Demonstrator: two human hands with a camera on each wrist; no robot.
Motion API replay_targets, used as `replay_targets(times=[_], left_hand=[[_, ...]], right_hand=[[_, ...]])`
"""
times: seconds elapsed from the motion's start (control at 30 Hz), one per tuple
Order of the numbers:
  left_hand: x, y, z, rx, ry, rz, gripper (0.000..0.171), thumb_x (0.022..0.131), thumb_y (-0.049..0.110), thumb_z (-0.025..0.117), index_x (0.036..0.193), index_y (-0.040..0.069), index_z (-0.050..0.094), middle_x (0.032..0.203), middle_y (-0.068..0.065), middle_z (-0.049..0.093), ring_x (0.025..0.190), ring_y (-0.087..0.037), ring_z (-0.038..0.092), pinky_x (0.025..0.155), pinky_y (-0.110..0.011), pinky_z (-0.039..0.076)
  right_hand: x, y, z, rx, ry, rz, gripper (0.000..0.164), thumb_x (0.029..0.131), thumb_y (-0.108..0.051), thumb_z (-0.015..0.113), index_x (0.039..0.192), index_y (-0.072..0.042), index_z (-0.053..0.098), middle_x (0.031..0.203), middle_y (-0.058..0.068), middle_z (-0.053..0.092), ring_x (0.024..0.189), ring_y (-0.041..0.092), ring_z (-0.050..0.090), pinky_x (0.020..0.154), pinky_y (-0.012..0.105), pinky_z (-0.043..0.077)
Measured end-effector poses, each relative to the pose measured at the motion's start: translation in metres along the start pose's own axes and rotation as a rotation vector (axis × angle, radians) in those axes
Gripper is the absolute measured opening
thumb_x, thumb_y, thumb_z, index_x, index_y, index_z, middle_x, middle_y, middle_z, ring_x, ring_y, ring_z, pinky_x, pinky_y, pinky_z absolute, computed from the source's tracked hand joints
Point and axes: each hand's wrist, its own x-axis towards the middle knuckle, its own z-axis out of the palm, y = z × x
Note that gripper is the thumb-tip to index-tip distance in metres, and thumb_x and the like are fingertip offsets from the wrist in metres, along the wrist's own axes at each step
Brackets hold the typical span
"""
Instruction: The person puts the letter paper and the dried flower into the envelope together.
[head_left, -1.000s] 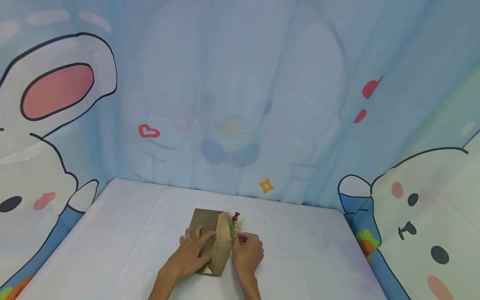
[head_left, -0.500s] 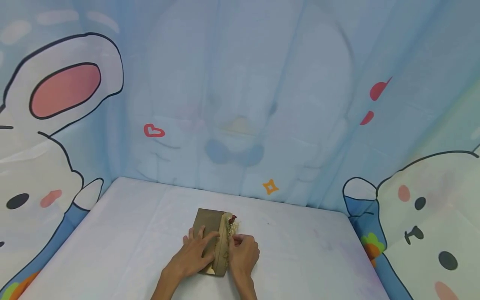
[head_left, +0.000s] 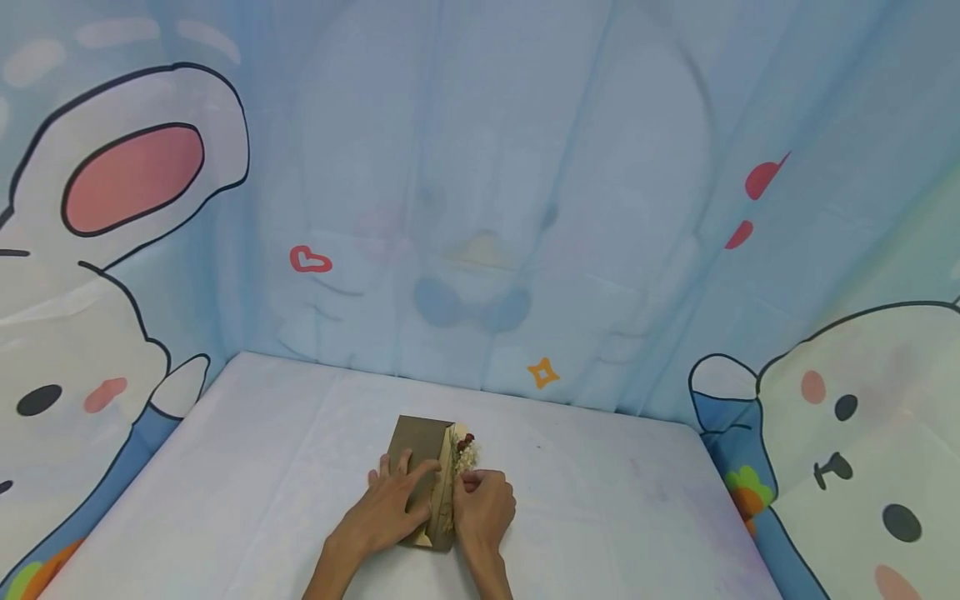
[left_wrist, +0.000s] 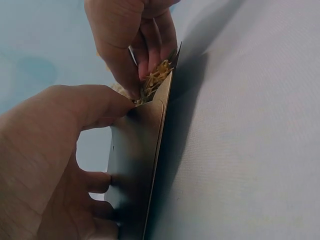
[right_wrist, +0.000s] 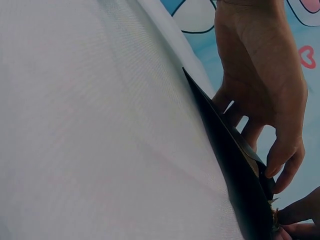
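A brown kraft-paper envelope (head_left: pixel 418 437) lies on the white table, its opening along the right side. My left hand (head_left: pixel 386 508) presses on it with fingers spread; in the left wrist view a fingertip of that hand (left_wrist: pixel 55 135) meets the edge of the envelope's mouth. Thumb and finger of my right hand (head_left: pixel 485 508) pinch a small bunch of dried flowers (head_left: pixel 466 454), with dark red and cream heads, at that mouth. Yellowish dried stems (left_wrist: pixel 159 72) lie just inside the mouth in the left wrist view. Part of the bunch is hidden behind the right hand's fingers.
A white cloth covers the table (head_left: pixel 615 500). Behind it hangs a light blue curtain (head_left: pixel 480 167) printed with cartoon animals, meeting the table's back edge.
My right hand has moved left with the dried flowers, bringing them from beside the envelope against its mouth. My left hand stays on the envelope. The head view has shifted slightly.
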Motion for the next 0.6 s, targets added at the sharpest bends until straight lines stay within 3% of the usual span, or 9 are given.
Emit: replay_targets(times=[0.17, 0.4, 0.6], left_hand=[[0.000, -0.001, 0.000, -0.001, 0.009, 0.007, 0.060, 0.103, 0.025, 0.068, 0.160, 0.026, 0.050, 0.174, -0.036, 0.030, 0.155, -0.077, 0.016, 0.119, -0.090, 0.021], [-0.002, -0.002, -0.001, -0.005, 0.021, 0.007, 0.060, 0.103, 0.026, 0.068, 0.160, 0.028, 0.050, 0.174, -0.037, 0.028, 0.154, -0.077, 0.017, 0.120, -0.089, 0.021], [-0.003, -0.001, -0.001, -0.024, 0.021, -0.008, 0.059, 0.105, 0.032, 0.067, 0.162, 0.028, 0.050, 0.175, -0.036, 0.026, 0.156, -0.075, 0.017, 0.122, -0.087, 0.022]], right_hand=[[0.001, -0.001, 0.004, -0.004, -0.025, 0.000, 0.007, 0.080, 0.004, 0.086, 0.076, -0.002, 0.083, 0.064, 0.008, 0.077, 0.054, 0.016, 0.069, 0.061, 0.043, 0.061], [0.000, -0.005, 0.011, 0.043, -0.061, -0.058, 0.012, 0.080, 0.003, 0.090, 0.074, -0.002, 0.082, 0.064, 0.009, 0.076, 0.052, 0.014, 0.069, 0.054, 0.036, 0.059], [-0.002, -0.006, 0.017, 0.086, -0.146, -0.090, 0.007, 0.081, 0.004, 0.089, 0.078, 0.000, 0.084, 0.066, 0.008, 0.077, 0.053, 0.011, 0.068, 0.053, 0.030, 0.058]])
